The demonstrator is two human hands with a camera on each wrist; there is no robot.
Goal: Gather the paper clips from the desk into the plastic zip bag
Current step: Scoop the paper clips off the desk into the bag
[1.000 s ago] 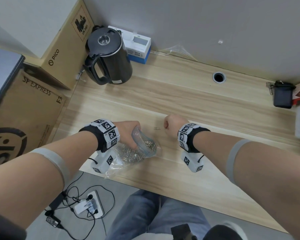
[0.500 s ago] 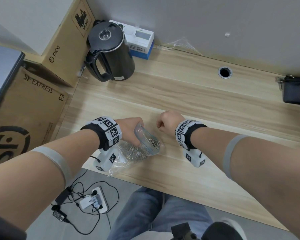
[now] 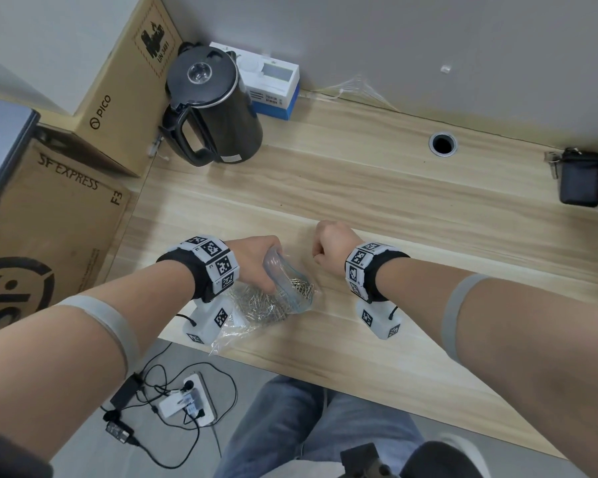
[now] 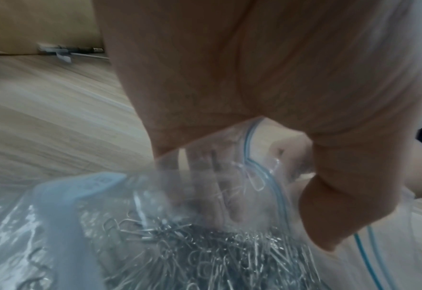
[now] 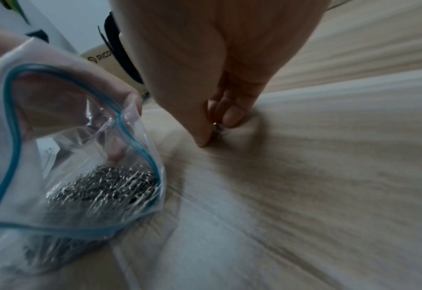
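Wooden surface (image 3: 377, 201) carries black kettle (image 3: 214, 108) at far left. Zip bag (image 5: 76, 157), mouth held open by left hand (image 3: 259, 260), rests near front edge, heaped with paper clips (image 5: 106, 186). Right hand (image 3: 332, 241), just beside bag, pinches paper clip (image 5: 216, 130) between fingertips (image 5: 232, 117).

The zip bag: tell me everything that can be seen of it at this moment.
The zip bag is clear, crinkled soft plastic with a blue zip strip round its mouth. The mouth is open, facing the right hand. The left hand grips it at the mouth, fingers inside. Its lower part lies on the wooden desk near the front edge. A heap of silver paper clips fills the bottom.
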